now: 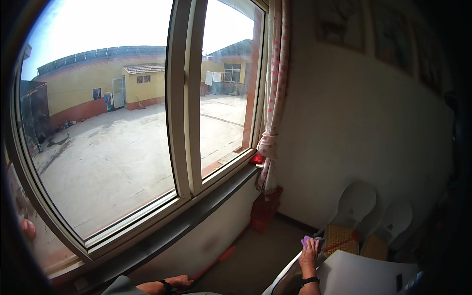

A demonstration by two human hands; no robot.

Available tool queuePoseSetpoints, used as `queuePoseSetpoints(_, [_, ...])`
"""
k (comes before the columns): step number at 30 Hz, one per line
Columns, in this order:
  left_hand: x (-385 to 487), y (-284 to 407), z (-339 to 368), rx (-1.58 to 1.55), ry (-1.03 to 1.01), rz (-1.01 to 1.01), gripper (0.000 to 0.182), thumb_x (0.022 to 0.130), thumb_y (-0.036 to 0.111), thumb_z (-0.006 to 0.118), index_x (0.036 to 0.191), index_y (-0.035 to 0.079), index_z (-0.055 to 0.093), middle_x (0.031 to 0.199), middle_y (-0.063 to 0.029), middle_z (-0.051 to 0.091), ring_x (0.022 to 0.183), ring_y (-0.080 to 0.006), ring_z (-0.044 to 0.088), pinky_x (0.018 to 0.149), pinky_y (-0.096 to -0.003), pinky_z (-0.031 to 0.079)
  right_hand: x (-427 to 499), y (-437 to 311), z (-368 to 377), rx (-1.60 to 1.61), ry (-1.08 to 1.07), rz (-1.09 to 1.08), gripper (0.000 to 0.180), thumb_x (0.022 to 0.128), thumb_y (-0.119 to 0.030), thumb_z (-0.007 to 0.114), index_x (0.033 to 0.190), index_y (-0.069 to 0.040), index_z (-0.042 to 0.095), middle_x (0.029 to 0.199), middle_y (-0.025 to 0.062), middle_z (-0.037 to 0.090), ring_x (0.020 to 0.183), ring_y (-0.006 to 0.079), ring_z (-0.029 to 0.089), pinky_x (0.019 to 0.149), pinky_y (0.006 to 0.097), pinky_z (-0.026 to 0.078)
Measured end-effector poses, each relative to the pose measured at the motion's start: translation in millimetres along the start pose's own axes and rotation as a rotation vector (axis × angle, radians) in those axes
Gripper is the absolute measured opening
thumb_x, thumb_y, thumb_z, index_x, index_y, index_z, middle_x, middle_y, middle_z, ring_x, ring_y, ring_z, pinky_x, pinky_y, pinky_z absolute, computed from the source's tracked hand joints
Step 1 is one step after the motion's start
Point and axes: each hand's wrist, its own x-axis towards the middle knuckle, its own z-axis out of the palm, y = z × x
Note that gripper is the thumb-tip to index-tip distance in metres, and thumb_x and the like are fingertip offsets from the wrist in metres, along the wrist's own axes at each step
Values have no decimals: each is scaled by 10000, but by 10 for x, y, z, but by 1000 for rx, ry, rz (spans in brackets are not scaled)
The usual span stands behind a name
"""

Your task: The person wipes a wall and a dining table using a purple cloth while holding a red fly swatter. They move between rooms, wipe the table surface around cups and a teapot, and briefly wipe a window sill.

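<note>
At the bottom of the view my left hand (180,281) is closed around the handle end of a long red tool (217,261), whose flat wider end points up and right beside the wall below the window. My right hand (309,252) holds a purple cloth or sponge (306,240) at the far end of a pale, white-edged surface (285,274). A grey item touches the purple one; its kind cannot be told. Both wrists wear dark bands.
A large sliding window (188,110) above a dark sill (184,225) fills the left. A knotted dotted curtain (271,92) hangs at its edge. Two white chairs (356,199) with woven seats stand by the wall, one bearing a red flyswatter-like object (341,244). A white table (361,274) is at right.
</note>
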Motion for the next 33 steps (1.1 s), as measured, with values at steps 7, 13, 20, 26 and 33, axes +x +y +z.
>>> queuePoseSetpoints(7, [-145,550,-114,-13,110,211,387,1012,390,439,1043,38,596,684,-70,566,582,-183,556,512,-363,450,-493,-117,184,-113,-237,-226,243,830,-220,629,1016,-78,694,1032,98,686,1201,379,545,1076,474,363])
queuePoseSetpoints(13, [-789,1344,-669,-44,195,106,421,1019,360,429,1262,30,528,1029,-205,665,1011,-357,624,863,-444,481,-735,-458,288,-148,-356,-303,236,843,-230,618,998,-69,693,1010,115,690,1146,368,570,1044,467,385])
queuePoseSetpoints(20, [-1650,1720,-1468,237,1236,821,544,908,128,624,1400,54,402,1005,-200,679,842,-395,679,683,-435,564,-694,-752,225,-164,-419,-304,235,858,-241,606,978,-58,690,985,134,694,1082,355,599,1006,458,411])
queuePoseSetpoints(26, [-2160,1964,-2120,395,1747,766,612,881,96,609,1445,30,381,986,-275,653,795,-437,665,666,-469,561,-776,-832,201,-163,-443,-289,240,870,-251,595,960,-49,688,963,150,698,1027,343,624,974,451,433])
queuePoseSetpoints(33, [-1611,1982,-2015,332,1698,775,554,923,77,560,1443,35,375,1021,-245,658,821,-400,681,695,-428,560,-853,-1115,-96,-60,-412,-193,253,885,-262,583,940,-38,686,938,170,703,963,330,653,936,442,459])
